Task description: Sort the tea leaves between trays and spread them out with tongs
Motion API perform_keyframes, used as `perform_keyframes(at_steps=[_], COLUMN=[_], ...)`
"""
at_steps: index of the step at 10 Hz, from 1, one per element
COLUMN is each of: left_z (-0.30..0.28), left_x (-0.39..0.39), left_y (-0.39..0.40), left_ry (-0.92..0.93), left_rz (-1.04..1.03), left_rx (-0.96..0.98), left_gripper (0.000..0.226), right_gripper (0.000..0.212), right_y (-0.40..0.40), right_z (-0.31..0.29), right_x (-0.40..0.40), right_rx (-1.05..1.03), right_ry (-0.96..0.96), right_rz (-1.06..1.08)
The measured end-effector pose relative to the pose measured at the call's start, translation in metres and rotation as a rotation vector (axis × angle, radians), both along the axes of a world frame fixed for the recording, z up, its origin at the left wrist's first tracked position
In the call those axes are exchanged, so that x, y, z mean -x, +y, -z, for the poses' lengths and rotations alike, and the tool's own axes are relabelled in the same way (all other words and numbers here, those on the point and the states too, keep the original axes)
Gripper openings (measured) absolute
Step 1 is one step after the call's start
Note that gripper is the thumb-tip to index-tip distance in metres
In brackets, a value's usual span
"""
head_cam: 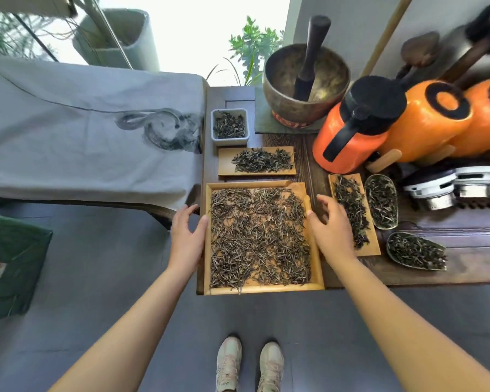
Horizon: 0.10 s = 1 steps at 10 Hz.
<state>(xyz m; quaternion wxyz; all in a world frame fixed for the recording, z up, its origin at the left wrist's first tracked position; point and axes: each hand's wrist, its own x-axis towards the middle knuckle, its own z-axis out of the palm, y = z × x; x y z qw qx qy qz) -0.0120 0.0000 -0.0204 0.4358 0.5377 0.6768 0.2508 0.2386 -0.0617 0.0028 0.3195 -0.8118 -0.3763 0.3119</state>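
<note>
Two hands flank a big bamboo tray of tea leaves on a dark wooden counter [450,250].

The large tray [317,267], spread with tea leaves [259,236], sits at the counter's near left corner. The left hand [188,236] rests against its left rim, fingers loosely spread; the right hand [333,227] lies along its right rim, fingers relaxed, gripping nothing. Behind the large tray lies a small tray [225,165] of leaves; right of it, a narrow tray [372,247].
</note>
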Motion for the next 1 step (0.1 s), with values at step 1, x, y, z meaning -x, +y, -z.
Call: perform_keyframes(at_steps=[1], left_z=[-0.0424], left_x=[-0.0019], left_y=[0.0218], left_ry=[0.031], left_rz=[0.065], left_rx=[-0.025], left_gripper=[0.044], right_gripper=[0.038], right_y=[0.0139], right_z=[-0.0356], right_x=[-0.0039], right_rx=[0.019], right_ry=[-0.087], right_rz=[-0.103])
